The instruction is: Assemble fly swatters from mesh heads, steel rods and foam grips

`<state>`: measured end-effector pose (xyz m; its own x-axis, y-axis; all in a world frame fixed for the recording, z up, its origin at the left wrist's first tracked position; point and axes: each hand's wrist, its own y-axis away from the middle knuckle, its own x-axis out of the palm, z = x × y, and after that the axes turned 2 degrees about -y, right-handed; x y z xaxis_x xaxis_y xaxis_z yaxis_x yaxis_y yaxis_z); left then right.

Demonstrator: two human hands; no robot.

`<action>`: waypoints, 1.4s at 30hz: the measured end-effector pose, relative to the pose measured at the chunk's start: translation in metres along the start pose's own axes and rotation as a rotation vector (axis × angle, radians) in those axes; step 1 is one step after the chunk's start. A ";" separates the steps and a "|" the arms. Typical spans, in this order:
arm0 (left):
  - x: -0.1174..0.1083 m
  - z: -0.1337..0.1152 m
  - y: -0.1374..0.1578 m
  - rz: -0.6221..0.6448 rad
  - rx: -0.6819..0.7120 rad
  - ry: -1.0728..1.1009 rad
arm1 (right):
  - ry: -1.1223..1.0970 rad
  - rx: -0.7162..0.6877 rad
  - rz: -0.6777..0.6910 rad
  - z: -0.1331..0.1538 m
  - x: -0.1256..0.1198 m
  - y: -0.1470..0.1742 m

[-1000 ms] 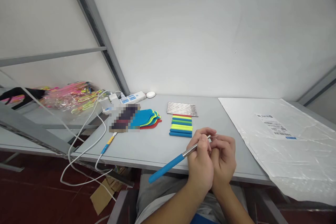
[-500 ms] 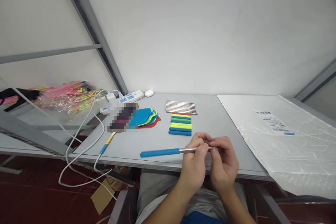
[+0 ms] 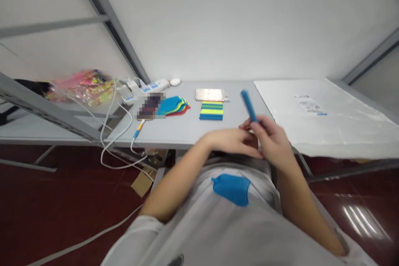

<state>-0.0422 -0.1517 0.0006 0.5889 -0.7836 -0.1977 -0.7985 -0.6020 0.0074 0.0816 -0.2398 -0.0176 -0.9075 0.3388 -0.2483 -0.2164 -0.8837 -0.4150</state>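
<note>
A: State of the hands?

B: Right hand (image 3: 272,142): thumb and fingers pinched round the lower end of a blue handle (image 3: 248,106), which tilts up and slightly left. Left hand (image 3: 233,140): fingers bent, tips tucked behind the right hand; cannot tell how far they curl or whether they grip anything.

A: What could go wrong?

B: Main risk, in my judgement: the handle tips or slips. Cause: it is gripped at one end only, most of its length unsupported. Second: the blue flap (image 3: 232,190) slides to the floor (image 3: 77,191). Cause: it appears to lie loose on the shirt (image 3: 187,232), so a twist of the body might be enough.

A: Anything on the desk (image 3: 174,131)?

B: Less likely. A dropped handle might disturb the coloured handles (image 3: 211,110) or the metal rods (image 3: 212,94) just behind them.

A: Positions relative to the hands?

B: Blue handle: in the right hand, free end above both. Its lower end is hidden. Flap: nearer the body, touching neither hand. Coloured handles: beyond the left hand, apart from it.
</note>
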 end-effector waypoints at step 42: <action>-0.019 0.023 0.077 -0.622 0.305 0.500 | -0.294 -0.059 -0.456 -0.013 -0.038 0.007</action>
<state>-0.1174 -0.1794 -0.0178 0.8597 -0.3429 0.3787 -0.2677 -0.9337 -0.2378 0.1190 -0.2552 -0.0223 -0.7909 0.5712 0.2197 -0.5982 -0.6460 -0.4742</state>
